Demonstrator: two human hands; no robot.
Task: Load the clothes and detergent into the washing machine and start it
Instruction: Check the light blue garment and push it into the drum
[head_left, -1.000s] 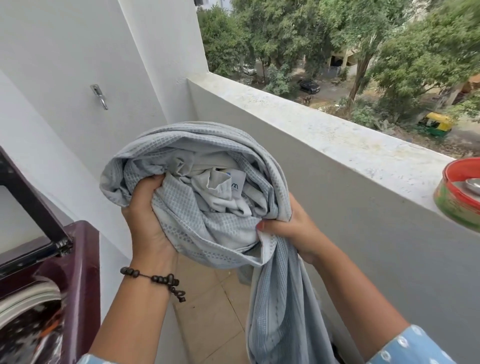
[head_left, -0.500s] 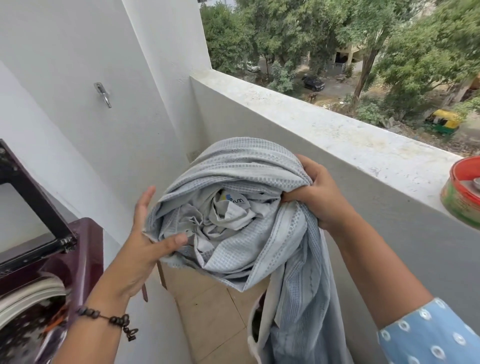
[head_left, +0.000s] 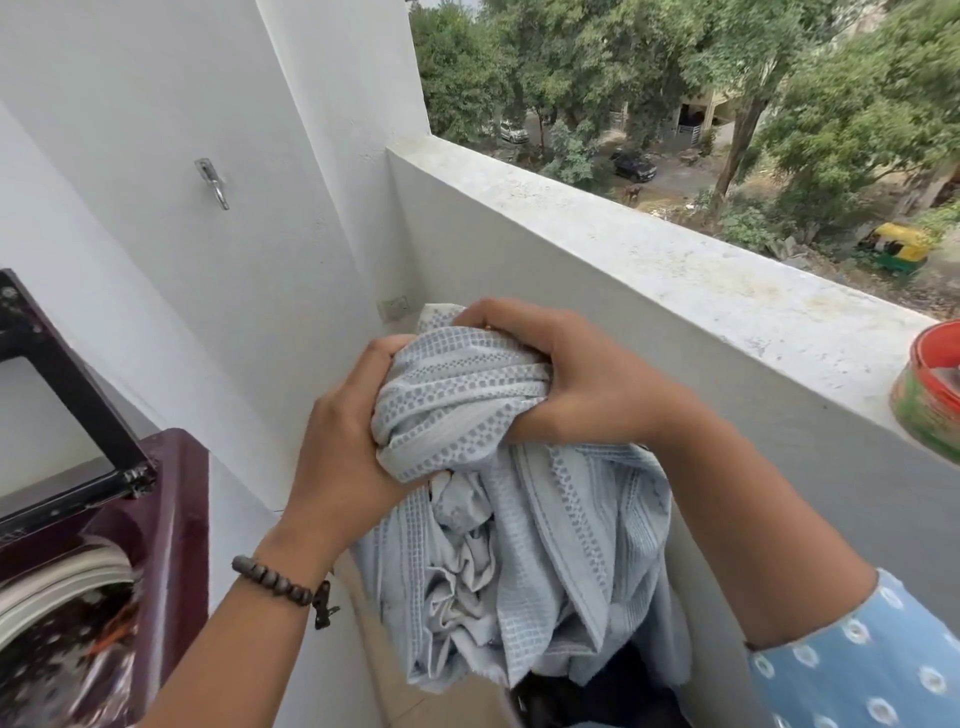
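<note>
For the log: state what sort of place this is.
Most likely an upper-floor home balcony used for laundry: a parapet wall overlooks trees and parked cars below, and an open top-loading washing machine stands at left.

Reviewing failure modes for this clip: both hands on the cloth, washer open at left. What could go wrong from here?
1. The pale blue woven cloth hangs loose below the left hand and right hand; the trailing part may catch on the maroon washing machine rim during transfer.
2. The red-lidded round tin sits at the edge of the grey parapet ledge beside the right arm; an elbow swing could knock it off.
</note>
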